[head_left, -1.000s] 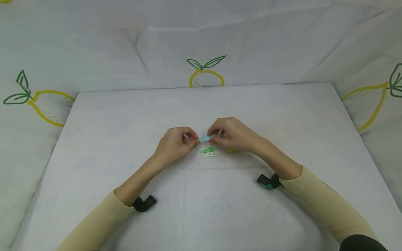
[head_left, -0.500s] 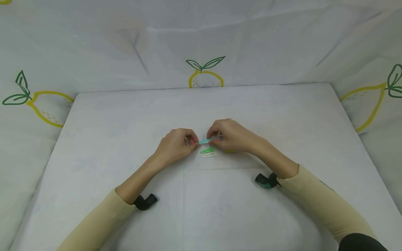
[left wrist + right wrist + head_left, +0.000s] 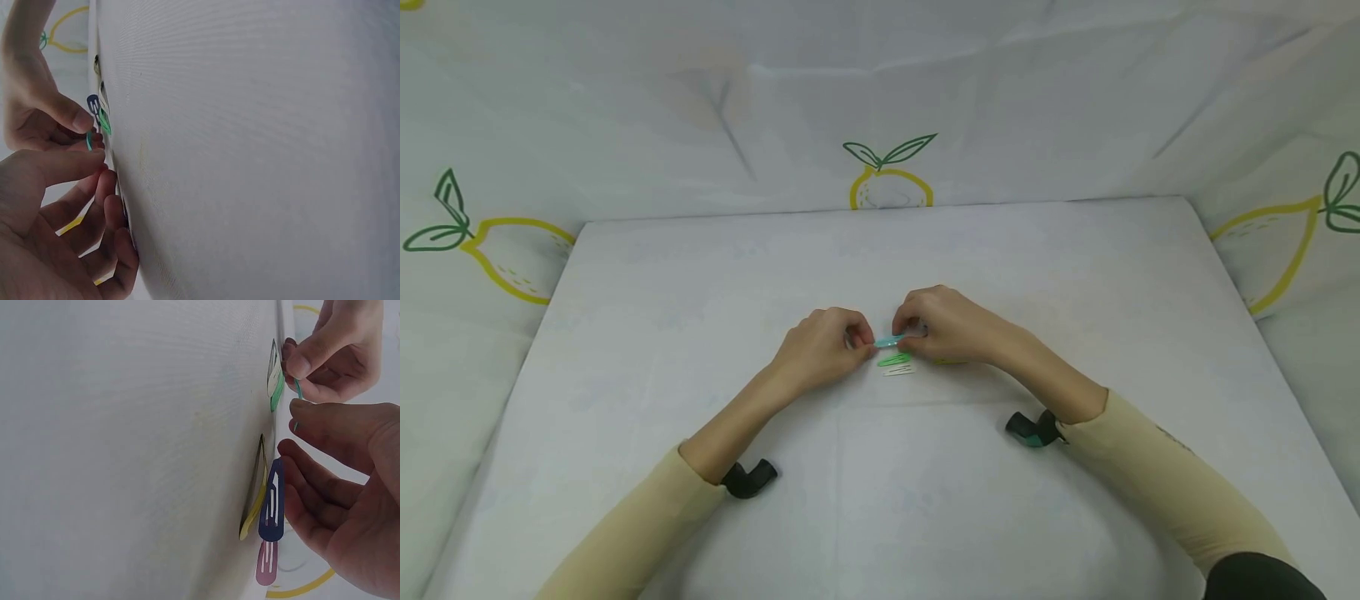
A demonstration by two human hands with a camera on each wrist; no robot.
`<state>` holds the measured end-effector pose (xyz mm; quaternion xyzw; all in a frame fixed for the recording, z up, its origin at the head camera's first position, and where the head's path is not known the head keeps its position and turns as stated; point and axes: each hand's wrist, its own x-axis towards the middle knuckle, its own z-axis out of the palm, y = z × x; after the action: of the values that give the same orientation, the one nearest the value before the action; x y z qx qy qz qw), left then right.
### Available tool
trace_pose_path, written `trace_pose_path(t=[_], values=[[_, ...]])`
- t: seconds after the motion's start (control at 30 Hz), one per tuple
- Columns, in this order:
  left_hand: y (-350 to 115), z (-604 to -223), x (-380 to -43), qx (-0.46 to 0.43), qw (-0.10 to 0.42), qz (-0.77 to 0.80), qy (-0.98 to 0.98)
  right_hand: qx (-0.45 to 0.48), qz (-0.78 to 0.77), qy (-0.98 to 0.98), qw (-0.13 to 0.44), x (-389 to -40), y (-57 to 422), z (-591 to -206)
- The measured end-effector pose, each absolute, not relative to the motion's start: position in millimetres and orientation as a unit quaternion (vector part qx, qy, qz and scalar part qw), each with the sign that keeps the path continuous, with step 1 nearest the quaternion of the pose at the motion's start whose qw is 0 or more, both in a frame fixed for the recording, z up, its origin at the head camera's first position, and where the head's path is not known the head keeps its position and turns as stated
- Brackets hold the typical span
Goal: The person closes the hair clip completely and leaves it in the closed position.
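A light-blue snap hair clip (image 3: 889,342) spans the gap between both hands in the head view. My left hand (image 3: 820,346) pinches its left end between thumb and fingertips. My right hand (image 3: 951,329) pinches the other end, covering part of it. Just nearer than that clip lie a green hair clip (image 3: 894,360) and a white hair clip (image 3: 898,371). A yellow hair clip (image 3: 252,515) lies under the right hand, mostly hidden from the head camera. Beside the right hand's lower fingers, a dark-blue hair clip (image 3: 271,515) overlaps a pink hair clip (image 3: 267,569) in the right wrist view.
The clips are on a table (image 3: 850,483) covered in white cloth. White curtains with lemon prints (image 3: 891,187) rise at its back and sides. A black wrist camera (image 3: 751,479) hangs by the left cuff, another black wrist camera (image 3: 1032,428) by the right.
Both hands have come slightly nearer the person with the light-blue clip between them, closer to the green clip. The right hand now covers more of the yellow clip.
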<state>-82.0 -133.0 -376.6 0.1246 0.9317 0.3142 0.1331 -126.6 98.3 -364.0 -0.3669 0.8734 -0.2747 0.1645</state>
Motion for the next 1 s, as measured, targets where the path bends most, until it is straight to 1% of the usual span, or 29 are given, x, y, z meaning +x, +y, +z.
trace_pose_path(t=[0.47, 1.0], values=[[-128.3, -374.0, -82.5, 0.118, 0.150, 0.296, 0.936, -0.364, -0.263, 0.878, 0.167, -127.7, 96.6, -362.5], [-125.9, -374.7, -80.4, 0.118, 0.147, 0.294, 0.937, -0.370, -0.259, 0.878, 0.158, -124.1, 97.2, -362.8]])
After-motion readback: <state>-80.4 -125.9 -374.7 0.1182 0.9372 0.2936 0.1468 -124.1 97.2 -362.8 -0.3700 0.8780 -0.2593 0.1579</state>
